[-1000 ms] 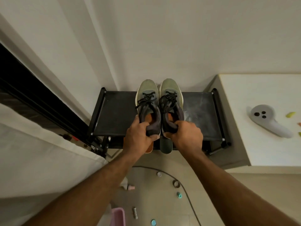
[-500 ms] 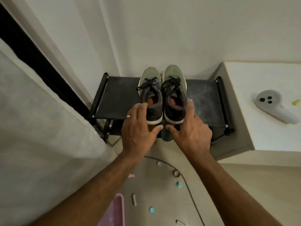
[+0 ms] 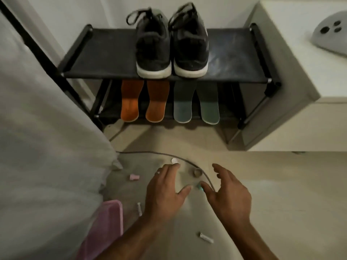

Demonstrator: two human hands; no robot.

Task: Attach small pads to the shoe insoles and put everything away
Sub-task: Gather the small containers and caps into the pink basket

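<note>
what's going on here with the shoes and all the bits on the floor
A person is tidying up. The pair of shoes stands on the top shelf of the black rack, with the orange insoles and grey-green insoles on the shelf below. Both hands, left hand and right hand, reach open toward small pieces scattered on the floor, near a white round pad and a grey cable. Neither holds anything.

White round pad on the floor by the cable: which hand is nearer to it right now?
Left. The left hand has its fingertips just below the white round pad, almost touching. The right hand is farther off, below and to its right, beyond the cable.
</note>
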